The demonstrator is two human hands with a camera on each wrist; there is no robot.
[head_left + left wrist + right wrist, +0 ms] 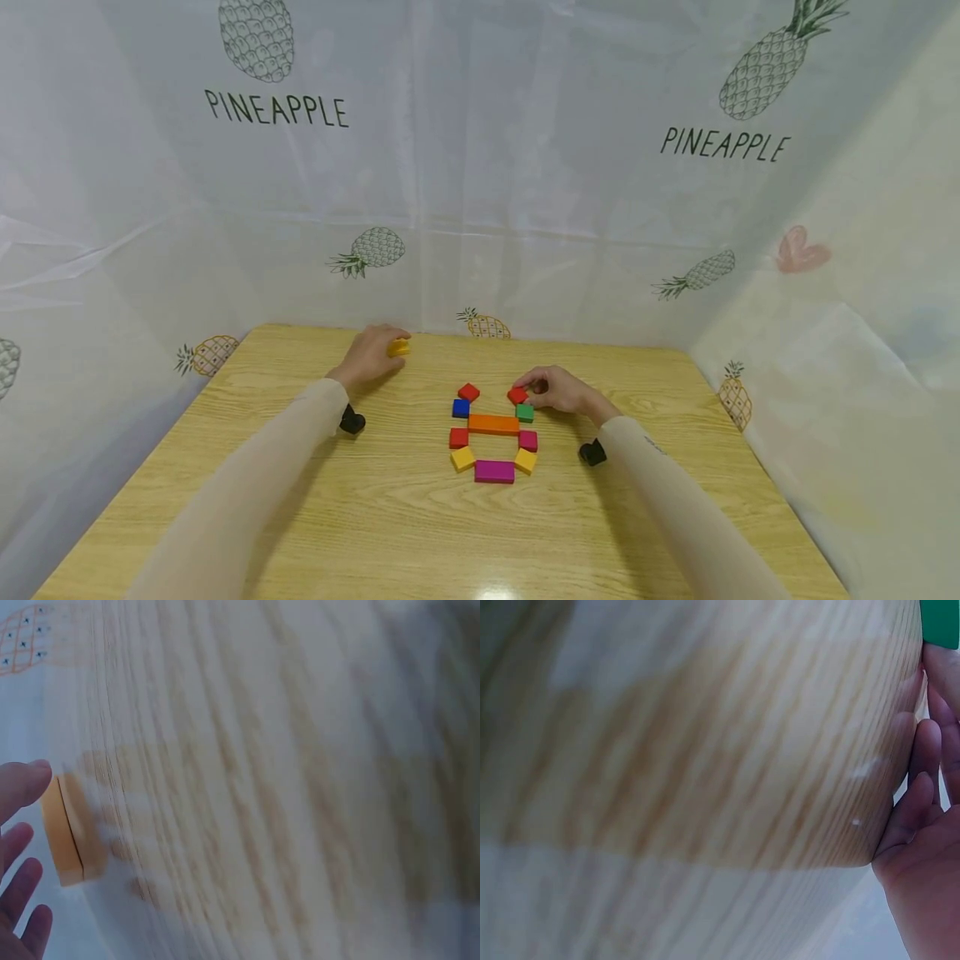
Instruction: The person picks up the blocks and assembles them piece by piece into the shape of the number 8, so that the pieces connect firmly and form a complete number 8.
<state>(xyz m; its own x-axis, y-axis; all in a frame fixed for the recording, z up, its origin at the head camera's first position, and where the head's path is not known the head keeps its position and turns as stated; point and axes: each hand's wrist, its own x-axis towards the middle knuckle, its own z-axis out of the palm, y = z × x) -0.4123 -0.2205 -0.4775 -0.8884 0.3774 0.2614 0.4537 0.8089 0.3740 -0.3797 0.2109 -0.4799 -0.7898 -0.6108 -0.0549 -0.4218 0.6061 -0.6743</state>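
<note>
In the head view my left hand (371,354) is at the table's far left. Its curled fingers and thumb grip a small yellow block (399,347). The left wrist view has that block (61,832) low on the tabletop, the nearest digit at its end and other fingertips spread above it. My right hand (555,389) pinches a red block (517,396) between thumb and fingertips. This red block is at the upper right of a block figure, just above a green block (524,412). The right wrist view shows the green block (941,622) but hides the red one.
Left of my right hand lie another red block (468,392), a blue block (461,408) and a long orange block (493,425). A purple block (494,472) lies between two lower yellow blocks. A pineapple-print curtain (525,275) surrounds the wooden table (412,533).
</note>
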